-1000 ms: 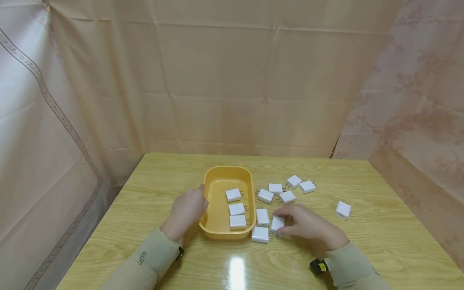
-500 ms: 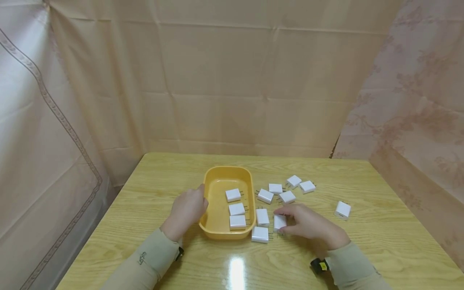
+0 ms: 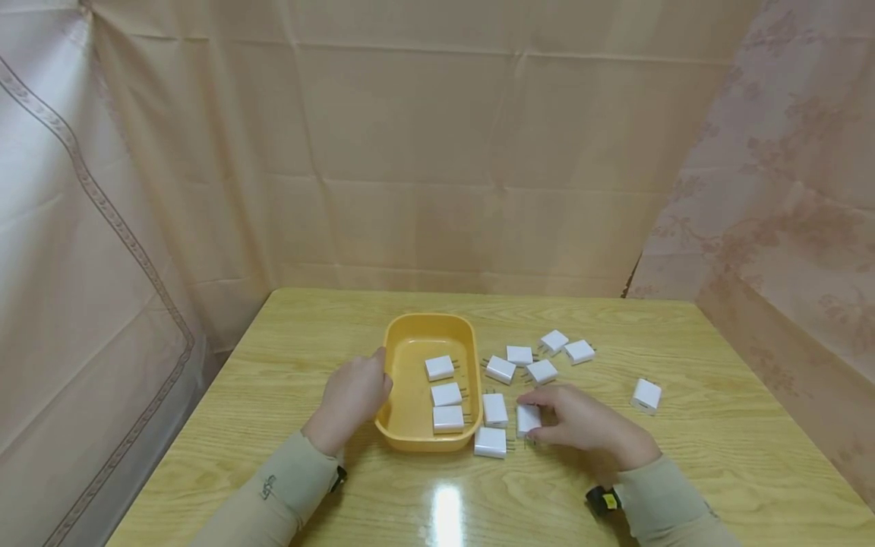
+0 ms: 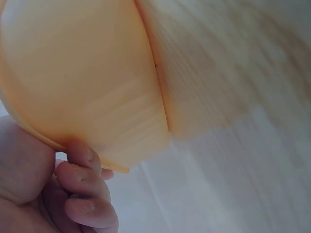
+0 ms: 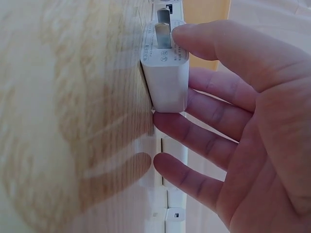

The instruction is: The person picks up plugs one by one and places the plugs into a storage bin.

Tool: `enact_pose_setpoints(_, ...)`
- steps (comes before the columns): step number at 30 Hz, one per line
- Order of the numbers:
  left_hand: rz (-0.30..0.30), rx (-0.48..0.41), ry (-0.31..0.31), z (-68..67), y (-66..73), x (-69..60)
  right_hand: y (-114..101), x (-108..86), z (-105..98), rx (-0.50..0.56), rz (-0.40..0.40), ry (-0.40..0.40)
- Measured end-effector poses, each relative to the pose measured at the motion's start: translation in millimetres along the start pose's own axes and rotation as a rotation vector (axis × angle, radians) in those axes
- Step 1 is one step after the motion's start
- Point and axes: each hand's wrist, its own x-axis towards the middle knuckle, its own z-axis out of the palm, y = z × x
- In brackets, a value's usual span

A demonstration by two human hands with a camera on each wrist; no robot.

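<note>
On the left wall of a yellow plastic tray (image 3: 413, 438) my left hand (image 3: 355, 391) grips the rim. The left wrist view shows curled fingers (image 4: 83, 178) at that rim. Inside the tray lie 3 white plug chargers, one of them a charger (image 3: 440, 368) at the back. To the tray's right, my right hand (image 3: 581, 425) pinches another white charger (image 3: 529, 420) between thumb and fingers, low at the table. Its two metal prongs face the thumb in the right wrist view, where the held charger (image 5: 167, 87) appears at or close to the wood surface.
Two chargers, including a near charger (image 3: 490, 442), lie close against the tray's right side. Several more, such as a charger (image 3: 541, 371), are scattered behind the right hand. A lone charger (image 3: 645, 396) lies farther right on the wooden table (image 3: 294, 342). Cloth (image 3: 437, 190) hangs behind.
The charger at my right hand has shifted slightly right and turned straighter, away from its neighbours beside the tray. The left hand and tray have stayed in place.
</note>
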Motion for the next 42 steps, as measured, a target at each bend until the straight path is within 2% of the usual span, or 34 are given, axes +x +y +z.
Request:
enact_pose_setpoints(10,-0.003,0.005,-0.007,-1.3,0.6,-1.2,0.0,-1.1,-2.7,-0.008,0.019,0.011)
enact_pose_setpoints(24,-0.011,0.019,-0.025,-1.9,1.3,-0.8,-0.3,-0.5,-13.8,-0.027,-0.018,0.052)
enact_pose_setpoints(35,-0.015,0.010,-0.027,-2.1,1.6,-0.4,-8.4,3.4,-33.6,-0.051,0.001,0.065)
enact_pose_setpoints(42,-0.005,0.012,-0.013,-2.2,0.5,-1.3,-13.9,7.5,-47.1,-0.097,-0.026,0.088)
